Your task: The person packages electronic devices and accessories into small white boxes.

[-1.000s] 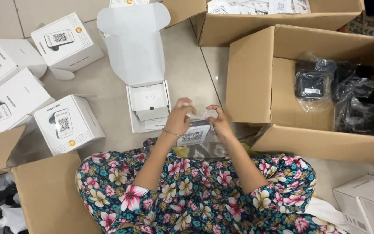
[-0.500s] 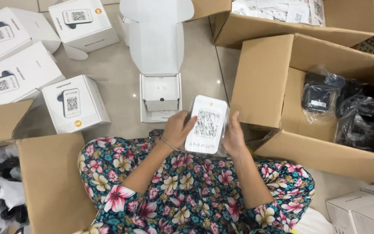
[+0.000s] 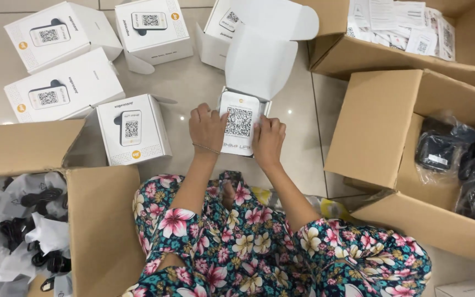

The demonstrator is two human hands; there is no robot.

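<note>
1. Your left hand [image 3: 207,127] and right hand [image 3: 269,140] clamp the two long sides of a flat white rectangular device with a printed square code on its face [image 3: 239,122]. Fingers are curled over its edges and the palms are apart, with the device between them.
2. The device sits at the mouth of a small white cardboard carton with its lid flap raised [image 3: 259,55], on the pale glossy tiled floor [image 3: 188,88] just ahead of your knees. Whether it is fully seated inside, you cannot tell.
3. The raised lid stands directly behind the device. It is smooth matte card with rounded corners.
4. Left of your left hand, just beside it: a closed white cube-like carton with a device picture on top [image 3: 133,129].
5. Further left and beyond: more closed white cartons of the same kind [image 3: 61,88], set close together.
6. Near left: an open brown corrugated box [image 3: 103,220] holding black cables in crumpled white wrap [image 3: 28,231].
7. Right: a large open brown corrugated box [image 3: 375,126] with black items in clear crinkled plastic bags [image 3: 441,151].
8. Far right, top: another brown box [image 3: 347,55] filled with white printed paper leaflets [image 3: 402,27].
9. Your lap is in floral-print fabric [image 3: 248,242], soft and creased.
</note>
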